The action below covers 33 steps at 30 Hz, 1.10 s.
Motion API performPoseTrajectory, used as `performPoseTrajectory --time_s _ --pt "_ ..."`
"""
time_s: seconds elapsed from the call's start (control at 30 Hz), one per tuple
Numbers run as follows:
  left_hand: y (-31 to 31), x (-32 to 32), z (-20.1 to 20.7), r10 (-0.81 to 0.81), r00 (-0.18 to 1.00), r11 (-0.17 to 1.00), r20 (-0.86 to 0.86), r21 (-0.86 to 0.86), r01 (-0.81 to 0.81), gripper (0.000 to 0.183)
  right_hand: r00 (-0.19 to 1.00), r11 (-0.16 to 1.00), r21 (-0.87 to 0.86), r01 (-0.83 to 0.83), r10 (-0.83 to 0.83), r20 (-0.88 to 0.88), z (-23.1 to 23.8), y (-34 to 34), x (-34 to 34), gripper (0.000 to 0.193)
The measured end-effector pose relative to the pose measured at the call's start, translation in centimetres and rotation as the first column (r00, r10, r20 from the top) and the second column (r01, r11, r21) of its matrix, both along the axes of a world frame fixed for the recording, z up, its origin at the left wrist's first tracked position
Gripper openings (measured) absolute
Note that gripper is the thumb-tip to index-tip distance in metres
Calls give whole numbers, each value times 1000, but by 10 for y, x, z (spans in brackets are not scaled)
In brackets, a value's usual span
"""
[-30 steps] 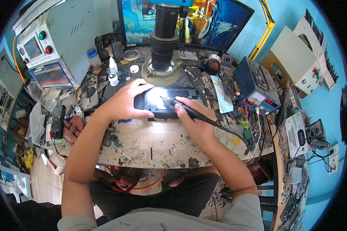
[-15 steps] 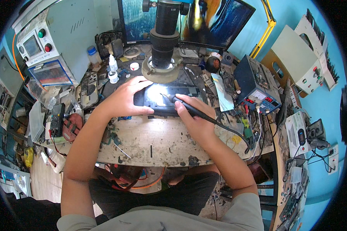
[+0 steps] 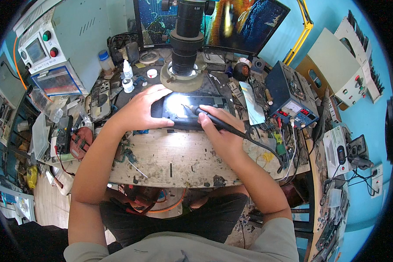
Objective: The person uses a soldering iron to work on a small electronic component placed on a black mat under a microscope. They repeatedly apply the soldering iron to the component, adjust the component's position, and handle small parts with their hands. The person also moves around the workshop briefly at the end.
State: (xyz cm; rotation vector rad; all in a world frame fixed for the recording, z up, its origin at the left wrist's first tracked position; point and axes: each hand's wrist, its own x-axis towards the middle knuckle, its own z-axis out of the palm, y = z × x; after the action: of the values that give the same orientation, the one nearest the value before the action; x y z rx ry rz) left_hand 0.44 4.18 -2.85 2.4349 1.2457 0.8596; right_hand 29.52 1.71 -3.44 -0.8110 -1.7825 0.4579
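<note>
Under the microscope point(image 3: 184, 48) lies a flat dark device point(image 3: 212, 103), its left part washed out by a bright white light. My left hand point(image 3: 139, 110) grips its left end, the thumb along the near edge and the fingers toward the far side. Held like a pen in my right hand point(image 3: 225, 137) is a soldering iron point(image 3: 217, 122) with a black handle and a thick cable trailing to the right. Its tip points left into the lit area above the device. Fine details there are lost in the glare.
A monitor point(image 3: 249, 26) stands behind the microscope. Small white bottles point(image 3: 127, 70) sit at the back left, beside a large grey machine point(image 3: 70, 52). On the right are a blue power supply point(image 3: 292, 94) and cables. A white stick point(image 3: 138, 170) lies near the bench's front edge.
The magnified picture on the monitor has shifted and turned sharper, with circuit-like detail at its left. Both hands, the device and the soldering iron keep nearly the same places.
</note>
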Motion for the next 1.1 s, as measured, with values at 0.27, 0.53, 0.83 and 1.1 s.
performPoseTrajectory --time_s 0.27,0.53,0.83,1.1 --pt "0 2 1 -14 999 1000 34 17 13 95 1000 1000 -6 9 -9 3 1 0 0 18" --pt "-1 1 2 -7 1000 1000 27 0 7 96 1000 1000 -18 -3 3 -7 0 -1 0 18" --pt "-1 0 1 -2 1000 1000 21 -3 2 95 999 1000 -2 -15 15 -28 -3 1 -1 18" --pt "-7 5 15 18 1000 994 -14 -107 -19 90 998 999 -1 -45 45 -36 -4 1 2 20"
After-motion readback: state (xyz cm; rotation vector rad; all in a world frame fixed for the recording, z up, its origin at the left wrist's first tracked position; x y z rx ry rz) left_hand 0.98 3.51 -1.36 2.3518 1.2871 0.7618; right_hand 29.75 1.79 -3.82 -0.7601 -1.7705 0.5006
